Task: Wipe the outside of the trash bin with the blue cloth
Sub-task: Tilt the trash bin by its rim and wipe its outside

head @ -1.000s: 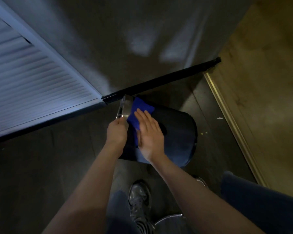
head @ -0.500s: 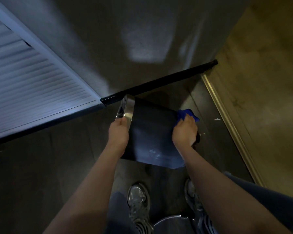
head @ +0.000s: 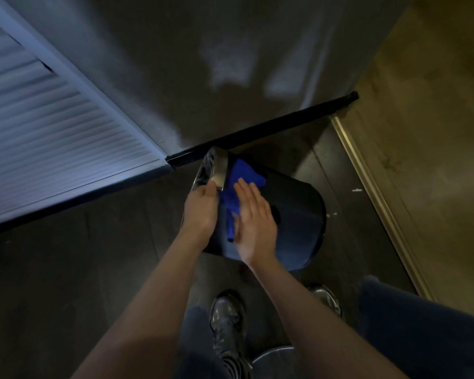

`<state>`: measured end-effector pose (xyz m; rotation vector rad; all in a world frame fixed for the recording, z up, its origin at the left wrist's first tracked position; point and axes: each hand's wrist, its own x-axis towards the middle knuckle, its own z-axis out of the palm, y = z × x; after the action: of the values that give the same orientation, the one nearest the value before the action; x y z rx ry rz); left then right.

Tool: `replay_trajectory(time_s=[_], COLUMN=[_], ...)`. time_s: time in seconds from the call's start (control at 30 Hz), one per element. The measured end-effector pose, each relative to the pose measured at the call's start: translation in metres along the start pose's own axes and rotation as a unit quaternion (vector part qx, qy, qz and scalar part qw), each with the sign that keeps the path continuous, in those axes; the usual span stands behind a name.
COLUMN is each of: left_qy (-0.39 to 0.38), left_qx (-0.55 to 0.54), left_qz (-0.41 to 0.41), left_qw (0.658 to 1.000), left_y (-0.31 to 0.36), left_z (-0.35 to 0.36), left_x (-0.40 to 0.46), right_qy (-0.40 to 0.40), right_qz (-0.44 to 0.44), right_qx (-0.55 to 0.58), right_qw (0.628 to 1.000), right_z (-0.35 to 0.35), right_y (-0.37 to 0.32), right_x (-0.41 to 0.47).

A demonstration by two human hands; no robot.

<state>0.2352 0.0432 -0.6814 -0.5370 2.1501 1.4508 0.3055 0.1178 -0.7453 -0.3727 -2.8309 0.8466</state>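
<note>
Nearest: shiny black lace-up boot [head: 226,321] on dark plank floor [head: 66,269]. Above it, dark smooth cylindrical trash bin [head: 298,214], tipped on its side. Left hand [head: 201,209] grips its polished metal rim [head: 218,168]. Right hand [head: 253,218], fingers flat, presses soft crumpled blue cloth [head: 237,184] against bin's wall. Beyond: black baseboard [head: 257,129], white louvred door [head: 52,138].

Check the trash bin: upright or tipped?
Tipped. The trash bin lies sideways, its metal rim facing the wall; the left hand grips that rim.
</note>
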Motion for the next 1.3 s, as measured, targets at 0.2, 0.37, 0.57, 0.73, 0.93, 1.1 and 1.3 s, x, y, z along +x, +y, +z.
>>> replay_trajectory(time_s=[0.2,0.37,0.57,0.73,0.93,1.1,1.3], left_qy=[0.060,0.045,0.055,0.101,0.082,0.052,0.048], left_qx=[0.076,0.077,0.096,0.103,0.116,0.121,0.147], left_qz=[0.033,0.051,0.064,0.058,0.080,0.136,0.192], left_qw=[0.995,0.995,0.992,0.988,0.987,0.982,0.969], left_y=[-0.009,-0.006,-0.008,-0.020,-0.027,-0.028,-0.027], left_z=[-0.005,0.001,0.003,-0.006,-0.012,-0.007,-0.006], left_x=[-0.002,-0.005,-0.003,-0.003,-0.007,-0.016,-0.025], right_qy=[0.024,0.039,0.011,-0.042,-0.086,-0.262,-0.267], right_qz=[0.277,0.383,0.200,0.069,0.086,0.205,0.290], right_qx=[0.037,0.043,0.040,0.072,0.093,0.117,0.234], right_qw=[0.960,0.922,0.979,0.994,0.988,0.936,0.889], right_z=[-0.025,-0.030,-0.013,-0.002,0.001,-0.001,-0.007], right_y=[0.090,0.106,0.019,-0.021,-0.027,-0.016,0.007], right_x=[-0.012,0.009,0.051,0.072,0.103,0.165,0.171])
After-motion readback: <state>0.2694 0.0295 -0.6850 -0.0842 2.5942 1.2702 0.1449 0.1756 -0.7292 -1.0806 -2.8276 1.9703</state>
